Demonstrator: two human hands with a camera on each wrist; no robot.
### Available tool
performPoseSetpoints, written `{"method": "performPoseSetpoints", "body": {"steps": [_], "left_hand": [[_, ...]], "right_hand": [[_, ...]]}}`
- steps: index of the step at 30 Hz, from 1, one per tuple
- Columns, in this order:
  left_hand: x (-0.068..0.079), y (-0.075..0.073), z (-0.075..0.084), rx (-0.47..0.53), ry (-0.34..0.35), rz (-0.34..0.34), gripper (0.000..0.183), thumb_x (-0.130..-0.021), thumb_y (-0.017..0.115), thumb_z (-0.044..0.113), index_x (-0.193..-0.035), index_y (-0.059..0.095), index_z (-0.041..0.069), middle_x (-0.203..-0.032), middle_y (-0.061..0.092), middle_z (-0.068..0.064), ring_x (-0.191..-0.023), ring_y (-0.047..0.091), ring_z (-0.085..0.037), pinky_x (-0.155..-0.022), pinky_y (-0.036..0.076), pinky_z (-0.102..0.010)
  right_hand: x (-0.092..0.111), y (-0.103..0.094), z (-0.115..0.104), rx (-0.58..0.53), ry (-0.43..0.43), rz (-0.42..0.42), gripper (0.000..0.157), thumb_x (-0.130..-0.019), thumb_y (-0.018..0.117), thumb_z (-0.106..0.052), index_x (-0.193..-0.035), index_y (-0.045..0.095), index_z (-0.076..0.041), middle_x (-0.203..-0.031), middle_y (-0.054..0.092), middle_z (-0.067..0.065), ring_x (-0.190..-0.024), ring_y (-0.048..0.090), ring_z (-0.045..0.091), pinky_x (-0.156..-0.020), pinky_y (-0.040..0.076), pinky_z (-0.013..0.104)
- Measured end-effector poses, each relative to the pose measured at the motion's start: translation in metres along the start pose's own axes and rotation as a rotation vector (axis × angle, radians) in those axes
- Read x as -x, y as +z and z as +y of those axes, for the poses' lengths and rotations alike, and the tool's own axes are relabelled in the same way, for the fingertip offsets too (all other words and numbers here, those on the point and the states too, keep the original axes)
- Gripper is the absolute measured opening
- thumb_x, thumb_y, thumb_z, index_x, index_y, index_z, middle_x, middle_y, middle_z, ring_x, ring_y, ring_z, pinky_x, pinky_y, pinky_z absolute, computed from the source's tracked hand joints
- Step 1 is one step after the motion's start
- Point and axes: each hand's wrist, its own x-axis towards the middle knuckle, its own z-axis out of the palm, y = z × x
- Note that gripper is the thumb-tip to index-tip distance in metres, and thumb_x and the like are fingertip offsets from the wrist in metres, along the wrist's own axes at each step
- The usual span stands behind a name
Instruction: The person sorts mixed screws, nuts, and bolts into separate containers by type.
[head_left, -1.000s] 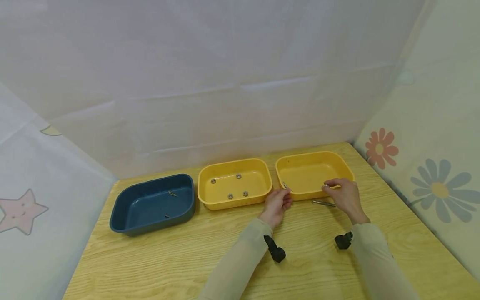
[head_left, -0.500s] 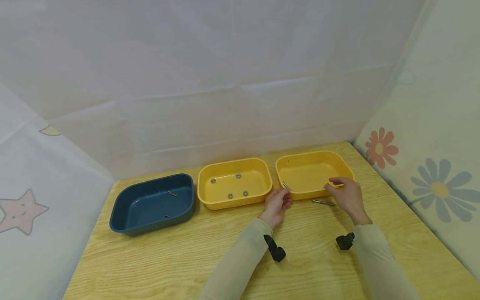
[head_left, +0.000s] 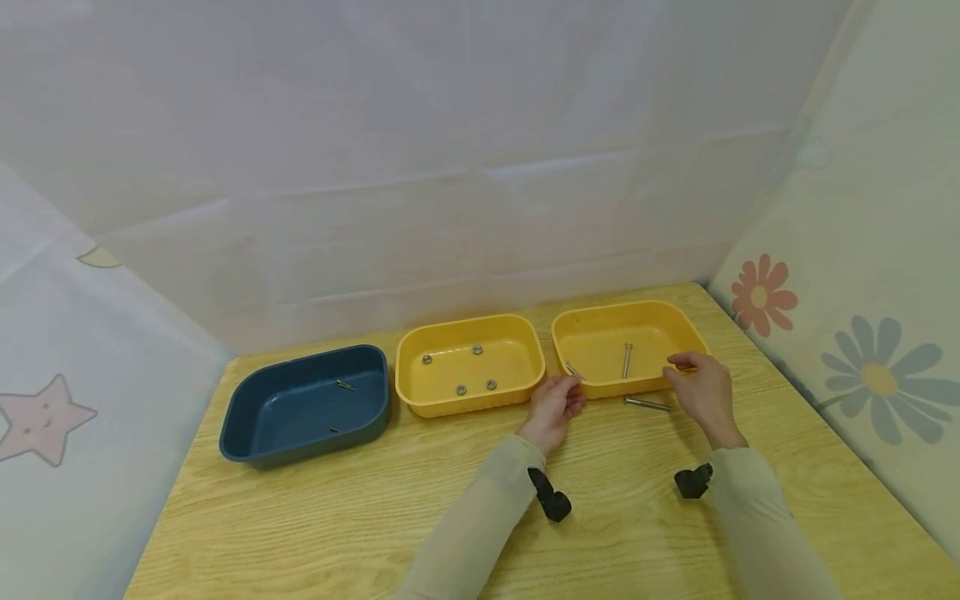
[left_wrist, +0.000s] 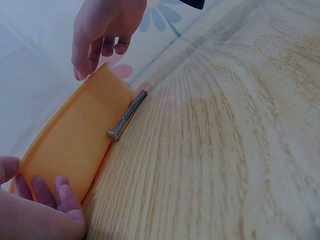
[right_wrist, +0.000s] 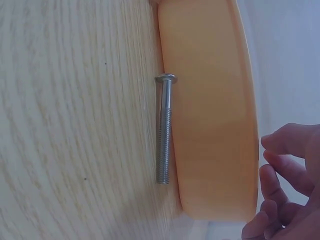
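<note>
My left hand (head_left: 551,410) grips the near left corner of the right yellow box (head_left: 678,379), its thumb at the rim and its other fingers against the outer wall. A small metal bolt (head_left: 572,370) shows just inside, beside that thumb. Another silver bolt (head_left: 627,360) lies on the box's floor. Over the near right rim, my right hand (head_left: 701,392) hovers with loosely bent fingers and nothing between them. Below it, a long round-headed bolt (right_wrist: 164,132) lies on the table along the box's outer wall, its threaded end toward the right.
To the left stands a second yellow box (head_left: 408,404) holding several nuts (head_left: 461,390). Farther left is a dark blue box (head_left: 255,457) with a few small screws (head_left: 344,385) inside. White sheeting (head_left: 450,167) rises behind the wooden table (head_left: 337,533), with printed sheets at both sides.
My right hand has let go of a bolt, which now lies inside the right yellow box, and has drawn slightly to the right. My left hand stays at the corner.
</note>
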Motion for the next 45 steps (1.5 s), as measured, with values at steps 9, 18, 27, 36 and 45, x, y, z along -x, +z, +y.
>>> {"method": "performPoseSetpoints", "body": {"steps": [9, 18, 27, 36, 45], "left_hand": [[-0.001, 0.0, 0.0, 0.007, 0.003, -0.009, 0.003, -0.09, 0.064, 0.014, -0.091, 0.062, 0.011, -0.077, 0.059, 0.002, -0.071, 0.059, -0.01, -0.069, 0.048, -0.022], [-0.003, 0.0, -0.001, 0.011, 0.007, -0.011, 0.004, -0.089, 0.065, 0.013, -0.088, 0.062, 0.011, -0.076, 0.058, 0.002, -0.071, 0.059, -0.011, -0.069, 0.048, -0.023], [-0.005, -0.001, -0.003, 0.008, 0.014, -0.012, 0.004, -0.09, 0.062, 0.011, -0.087, 0.063, 0.01, -0.075, 0.058, 0.003, -0.07, 0.058, -0.011, -0.068, 0.048, -0.022], [-0.003, -0.001, -0.002, 0.015, 0.002, 0.005, 0.011, -0.089, 0.064, 0.012, -0.08, 0.059, 0.015, -0.075, 0.058, 0.002, -0.07, 0.059, -0.011, -0.069, 0.048, -0.023], [-0.002, 0.0, -0.002, 0.003, 0.009, 0.005, 0.002, -0.091, 0.063, 0.012, -0.089, 0.062, 0.01, -0.076, 0.059, 0.002, -0.071, 0.059, -0.011, -0.07, 0.048, -0.023]], "right_hand": [[0.001, -0.007, 0.001, -0.014, 0.047, -0.021, 0.033, -0.095, 0.058, -0.022, -0.114, 0.064, 0.003, -0.11, 0.061, 0.025, -0.099, 0.055, 0.038, -0.077, 0.044, 0.039], [0.007, -0.022, 0.002, -0.059, 0.078, -0.07, 0.04, -0.097, 0.054, -0.034, -0.118, 0.061, 0.0, -0.113, 0.06, 0.02, -0.092, 0.056, 0.028, -0.066, 0.044, 0.026], [0.009, -0.032, 0.006, -0.089, 0.107, -0.077, 0.046, -0.097, 0.054, -0.042, -0.12, 0.06, -0.003, -0.115, 0.057, 0.016, -0.084, 0.049, 0.013, -0.065, 0.043, 0.022], [0.014, -0.031, 0.01, -0.16, 0.212, -0.11, 0.049, -0.097, 0.052, -0.042, -0.125, 0.054, -0.001, -0.116, 0.053, 0.013, -0.089, 0.047, 0.016, -0.064, 0.044, 0.021], [0.019, -0.02, 0.025, -0.183, 0.249, -0.215, 0.048, -0.098, 0.052, -0.038, -0.127, 0.056, 0.0, -0.108, 0.059, 0.001, -0.095, 0.047, 0.014, -0.075, 0.04, 0.025]]}}
